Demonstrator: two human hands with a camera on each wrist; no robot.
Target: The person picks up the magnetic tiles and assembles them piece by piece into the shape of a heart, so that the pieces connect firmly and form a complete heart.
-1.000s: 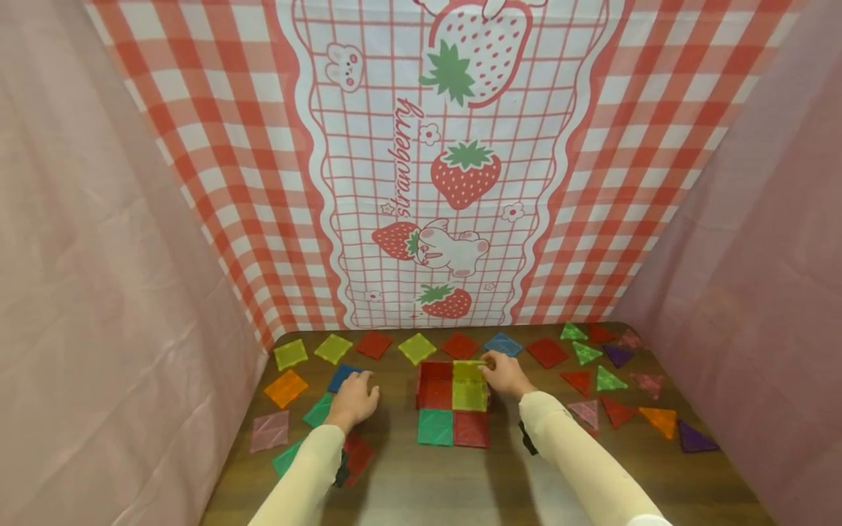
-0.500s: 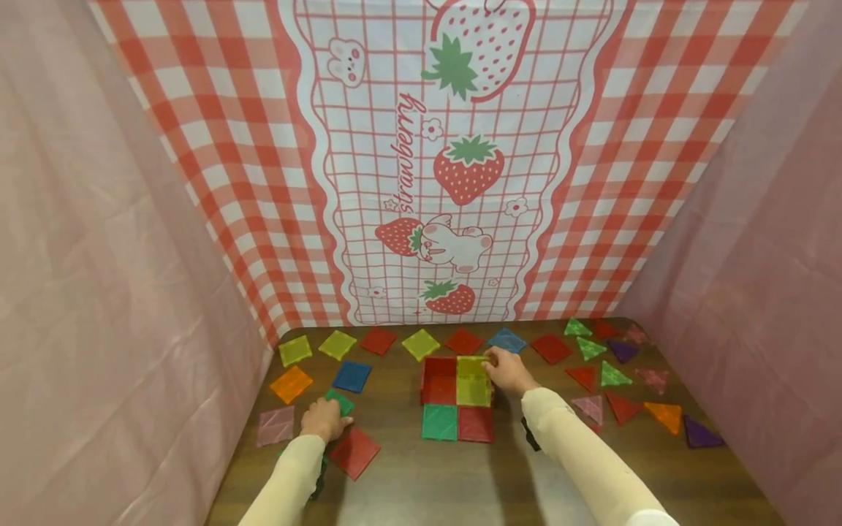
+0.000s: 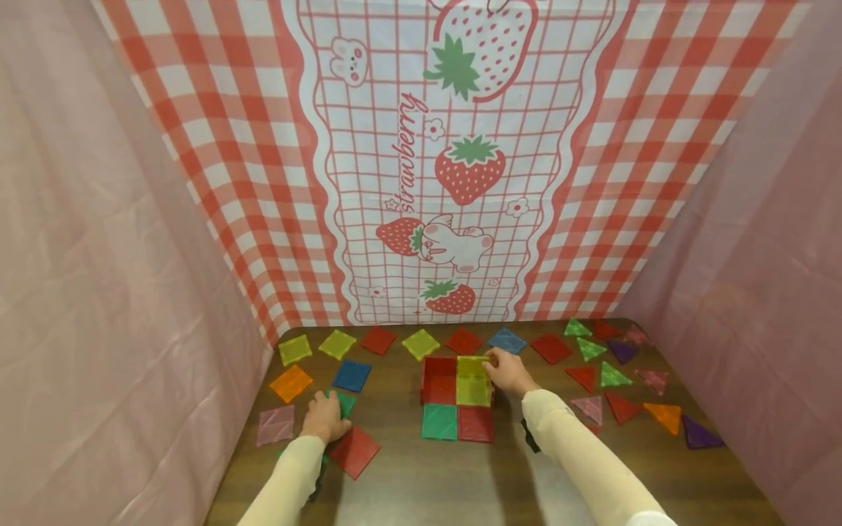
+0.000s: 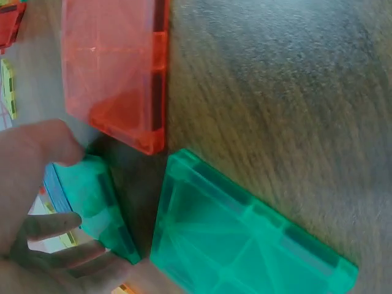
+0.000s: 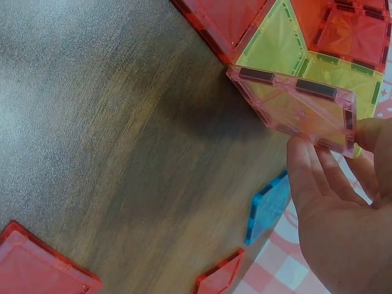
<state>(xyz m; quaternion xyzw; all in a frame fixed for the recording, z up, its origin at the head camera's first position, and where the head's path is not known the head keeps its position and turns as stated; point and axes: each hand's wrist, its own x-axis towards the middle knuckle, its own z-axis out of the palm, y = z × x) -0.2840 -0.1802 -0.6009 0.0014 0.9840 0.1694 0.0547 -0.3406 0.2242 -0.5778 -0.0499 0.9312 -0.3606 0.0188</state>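
Note:
In the head view my left hand (image 3: pixel 324 419) is over a green tile (image 3: pixel 343 403). The left wrist view has my thumb at one corner of this green tile (image 4: pixel 95 199) and fingers bent along its other side. Right of that hand, at mid-table, stands a block of joined tiles: a red part (image 3: pixel 439 381), a yellow part (image 3: pixel 473 381), with a flat green tile (image 3: pixel 439 422) and red tile (image 3: pixel 475 424) in front. My right hand (image 3: pixel 509 371) pinches its back right corner, where an upright pink tile (image 5: pixel 300 113) meets yellow (image 5: pixel 346 76).
A red tile (image 3: pixel 355 452) lies just right of my left hand, and another green tile (image 4: pixel 245 239) is partly under that arm. Square tiles line the back edge, including a blue one (image 3: pixel 506 341). Several triangles, one purple (image 3: pixel 701 432), lie at the right.
My left hand has moved down and left, from beside the blue tile to the green tile, and its fingers have bent around it. My right hand has stayed at the block's corner.

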